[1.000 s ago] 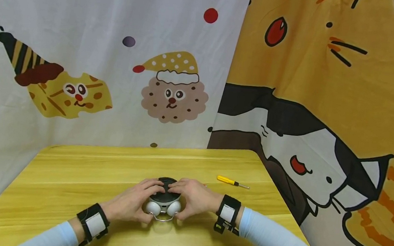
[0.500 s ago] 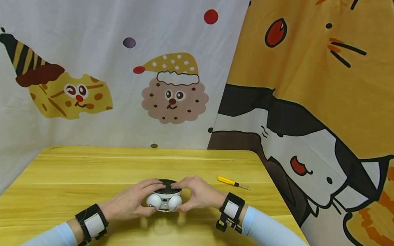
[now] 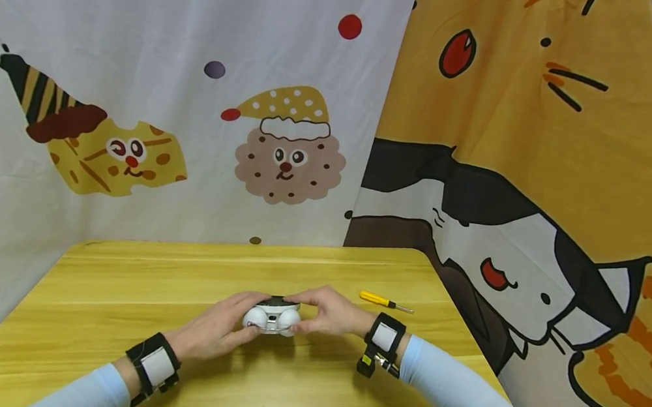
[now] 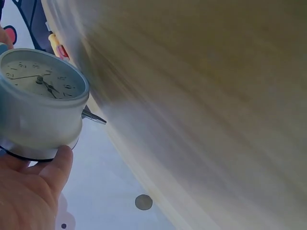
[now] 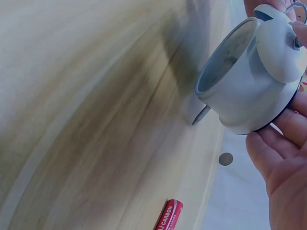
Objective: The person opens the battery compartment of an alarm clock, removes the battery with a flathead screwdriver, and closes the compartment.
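Note:
A white twin-bell alarm clock (image 3: 272, 317) is held between both hands over the wooden table, its bells turned toward the head camera and its black back facing up. Its dial (image 4: 43, 79) with numerals and dark pointers shows in the left wrist view. My left hand (image 3: 218, 325) grips the clock's left side, thumb by a bell and fingers on the back rim. On the other side, my right hand (image 3: 332, 312) pinches it between thumb and fingers. A short metal foot (image 5: 201, 115) sticks out of the body in the right wrist view.
A yellow-handled screwdriver (image 3: 378, 299) lies at the right rear of the wooden table (image 3: 149, 265). A red battery (image 5: 170, 214) lies on the tabletop in the right wrist view. Patterned curtains (image 3: 160, 30) hang behind and to the right of the table.
Both hands have lifted and tilted the clock, so less of its black back shows and its bells face the head camera more. The wire handle has swung out of plain sight. The screwdriver stays put.

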`<control>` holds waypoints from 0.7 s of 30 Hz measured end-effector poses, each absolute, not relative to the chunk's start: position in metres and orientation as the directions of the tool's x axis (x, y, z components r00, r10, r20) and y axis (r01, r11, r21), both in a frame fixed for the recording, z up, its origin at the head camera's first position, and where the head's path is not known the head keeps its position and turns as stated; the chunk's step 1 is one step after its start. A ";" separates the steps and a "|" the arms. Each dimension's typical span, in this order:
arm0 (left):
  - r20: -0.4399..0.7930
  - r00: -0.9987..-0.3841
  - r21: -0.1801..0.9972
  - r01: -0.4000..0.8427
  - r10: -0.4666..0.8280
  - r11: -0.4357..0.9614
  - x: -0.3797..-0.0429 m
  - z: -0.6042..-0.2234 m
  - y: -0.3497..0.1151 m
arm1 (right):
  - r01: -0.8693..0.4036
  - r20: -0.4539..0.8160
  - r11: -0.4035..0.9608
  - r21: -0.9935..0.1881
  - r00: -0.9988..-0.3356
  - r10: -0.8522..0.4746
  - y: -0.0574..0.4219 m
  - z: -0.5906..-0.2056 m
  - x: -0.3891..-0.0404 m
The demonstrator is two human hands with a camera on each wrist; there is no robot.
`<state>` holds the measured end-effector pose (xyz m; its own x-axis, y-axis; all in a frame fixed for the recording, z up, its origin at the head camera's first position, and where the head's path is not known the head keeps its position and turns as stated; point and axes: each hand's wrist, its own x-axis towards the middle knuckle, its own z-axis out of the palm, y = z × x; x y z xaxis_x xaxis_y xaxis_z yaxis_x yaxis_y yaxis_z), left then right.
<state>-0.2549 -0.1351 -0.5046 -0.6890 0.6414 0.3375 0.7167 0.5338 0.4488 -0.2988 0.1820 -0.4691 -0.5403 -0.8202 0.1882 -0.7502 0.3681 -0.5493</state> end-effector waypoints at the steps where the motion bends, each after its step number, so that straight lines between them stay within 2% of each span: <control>1: 0.347 -0.687 0.446 0.720 0.638 0.533 -0.255 -0.504 -0.135 | -0.735 0.182 0.366 -0.571 -0.548 -0.816 0.182 -0.469 -0.299; 8: 0.374 -0.687 0.430 0.724 0.623 0.540 -0.256 -0.504 -0.137 | -0.622 0.130 0.363 -0.694 -0.604 -0.787 0.181 -0.467 -0.302; 21: 0.389 -0.710 0.454 0.702 0.587 0.548 -0.256 -0.503 -0.135 | -0.517 0.092 0.358 -0.777 -0.657 -0.748 0.177 -0.464 -0.304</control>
<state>-0.2563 -0.1347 -0.5027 -0.7100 0.5868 0.3893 0.7022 0.5484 0.4541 -0.3041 0.1773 -0.4640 -0.6567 -0.7484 0.0925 -0.5173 0.3579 -0.7774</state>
